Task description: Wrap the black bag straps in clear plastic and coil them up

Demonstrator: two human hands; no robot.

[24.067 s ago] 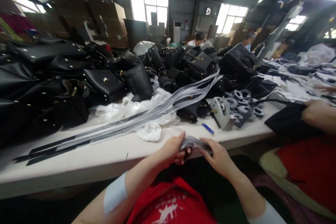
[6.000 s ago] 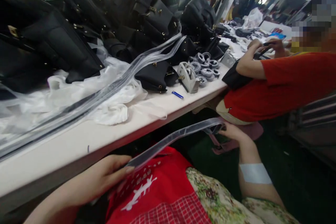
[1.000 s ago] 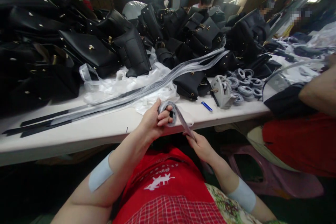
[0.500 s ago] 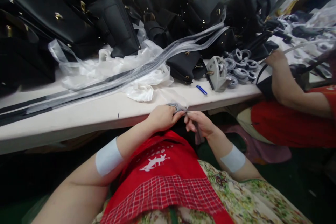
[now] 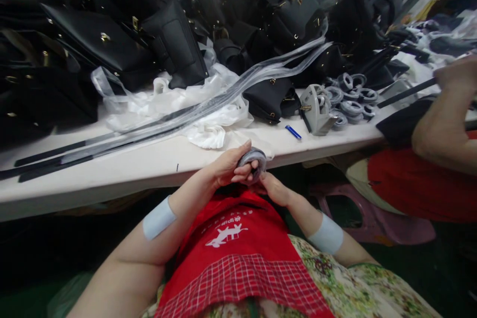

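Observation:
My left hand (image 5: 233,166) is closed around a coiled strap (image 5: 257,155), a grey ring that looks plastic-wrapped, with fingers through its middle. At the coil's lower right edge is my right hand (image 5: 276,189), its fingers curled in against it and partly hidden. Both hands are at the table's front edge, just above my red apron (image 5: 231,228). Beyond them, long black straps in clear plastic (image 5: 208,104) lie across the white table (image 5: 149,161). Several similar coils (image 5: 350,107) are heaped to the right, beside a grey tape dispenser (image 5: 316,109).
Black handbags (image 5: 100,42) are piled along the back. Crumpled white wrapping (image 5: 208,131) lies before them, and a blue pen-like object (image 5: 293,132) is near the front edge. At right are a co-worker's arm (image 5: 443,114) and a pink stool (image 5: 376,223).
The strap's loose tail, which hung from my right hand, no longer shows; the coil is now turned up into view. The co-worker's arm has moved right. The view has shifted slightly.

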